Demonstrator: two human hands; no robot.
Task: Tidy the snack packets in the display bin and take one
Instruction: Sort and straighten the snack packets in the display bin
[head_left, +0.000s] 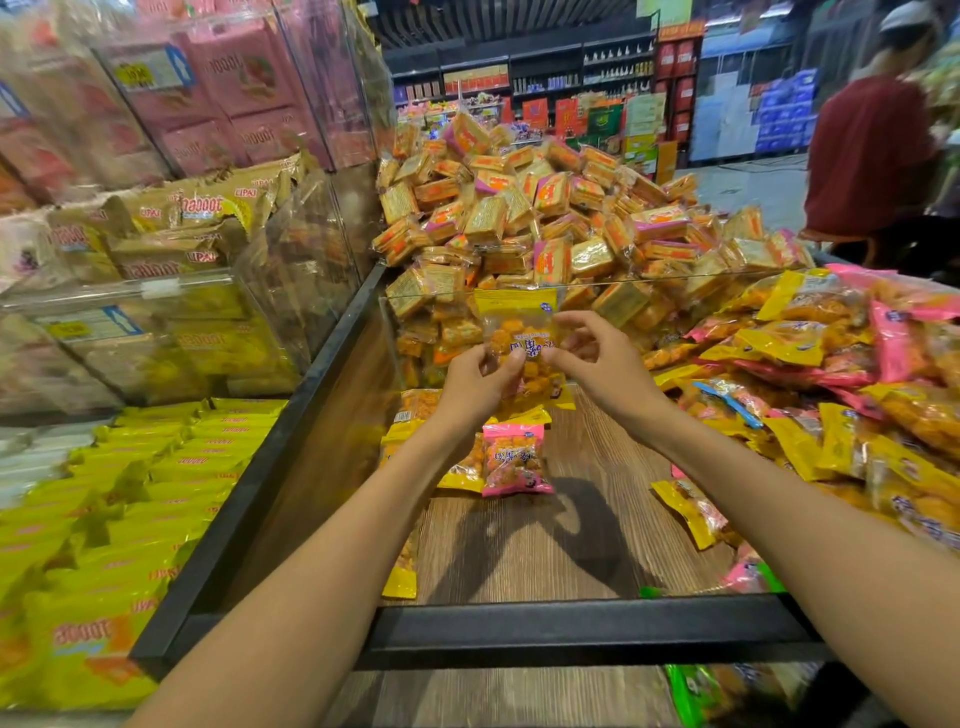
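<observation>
A yellow snack packet (517, 332) is pinched upright between the left hand (480, 384) and right hand (597, 358), held above the display bin's wooden floor (587, 525), near a pink packet (515, 460).

"LIPAI" reads on the tan packets (205, 244) in the clear bin left of the display bin (571, 618). Mirrored "1000G"-like print shows on the pink boxes (244, 78) above them. Print on the held yellow packet (519, 332): illegible.
</observation>
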